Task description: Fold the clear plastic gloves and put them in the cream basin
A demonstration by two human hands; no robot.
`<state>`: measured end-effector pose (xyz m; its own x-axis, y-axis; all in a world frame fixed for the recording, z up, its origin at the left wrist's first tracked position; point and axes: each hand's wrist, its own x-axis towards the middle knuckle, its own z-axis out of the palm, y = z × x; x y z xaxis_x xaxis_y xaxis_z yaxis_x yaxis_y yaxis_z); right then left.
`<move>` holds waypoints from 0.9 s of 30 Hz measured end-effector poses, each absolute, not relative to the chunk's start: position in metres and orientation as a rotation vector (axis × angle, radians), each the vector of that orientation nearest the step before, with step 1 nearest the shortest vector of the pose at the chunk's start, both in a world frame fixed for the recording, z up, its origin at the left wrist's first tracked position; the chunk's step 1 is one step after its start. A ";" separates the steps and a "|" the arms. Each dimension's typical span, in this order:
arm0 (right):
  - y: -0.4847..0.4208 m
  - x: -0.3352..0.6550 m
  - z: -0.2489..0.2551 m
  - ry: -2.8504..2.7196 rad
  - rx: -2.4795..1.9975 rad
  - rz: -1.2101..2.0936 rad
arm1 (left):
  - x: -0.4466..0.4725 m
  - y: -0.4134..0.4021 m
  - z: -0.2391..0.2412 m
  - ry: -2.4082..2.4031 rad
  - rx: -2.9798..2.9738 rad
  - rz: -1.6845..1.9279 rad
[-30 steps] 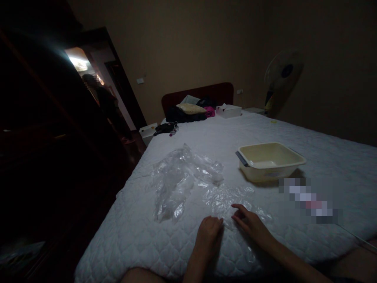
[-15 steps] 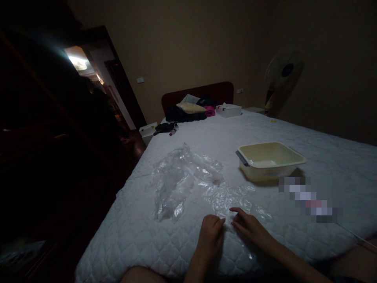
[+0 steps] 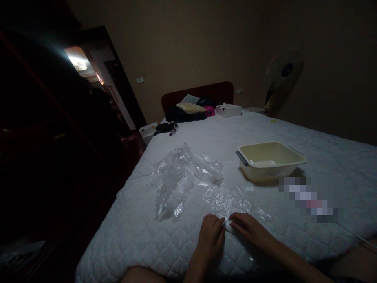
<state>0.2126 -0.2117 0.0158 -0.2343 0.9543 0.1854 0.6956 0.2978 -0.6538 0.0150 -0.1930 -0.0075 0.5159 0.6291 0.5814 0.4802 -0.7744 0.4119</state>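
Left hand (image 3: pixel 211 232) and right hand (image 3: pixel 251 229) each pinch the near edge of the clear plastic bag (image 3: pixel 231 201) lying flat on the mattress (image 3: pixel 212 135); the thin film is judged to need light, even fingertip pressure.

Near edge of mattress (image 3: pixel 324 157): left hand (image 3: pixel 209 232) & right hand (image 3: pixel 250 229) side by side on plastic sheet (image 3: pixel 226 200). Behind-left, plastic heap (image 3: pixel 176 177); behind-right, basin (image 3: pixel 269 160). Far end, by headboard (image 3: pixel 200 91): clothes pile (image 3: pixel 184 114), poss. w/ pillow on top. Fan (image 3: pixel 282 74) beyond, right.
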 end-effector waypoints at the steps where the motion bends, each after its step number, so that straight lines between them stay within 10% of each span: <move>1: -0.211 0.213 0.016 -2.000 -1.460 0.603 | 0.015 -0.193 -0.008 0.957 2.554 1.108; 27: -0.194 0.209 0.011 -2.072 -1.556 0.415 | 0.026 -0.189 -0.015 1.180 2.668 1.124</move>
<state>0.2095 -0.1935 0.0106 -0.2118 0.9533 0.2152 0.7969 0.2959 -0.5267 0.0257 -0.1888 -0.0151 0.4565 0.6495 0.6080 0.6389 -0.7149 0.2840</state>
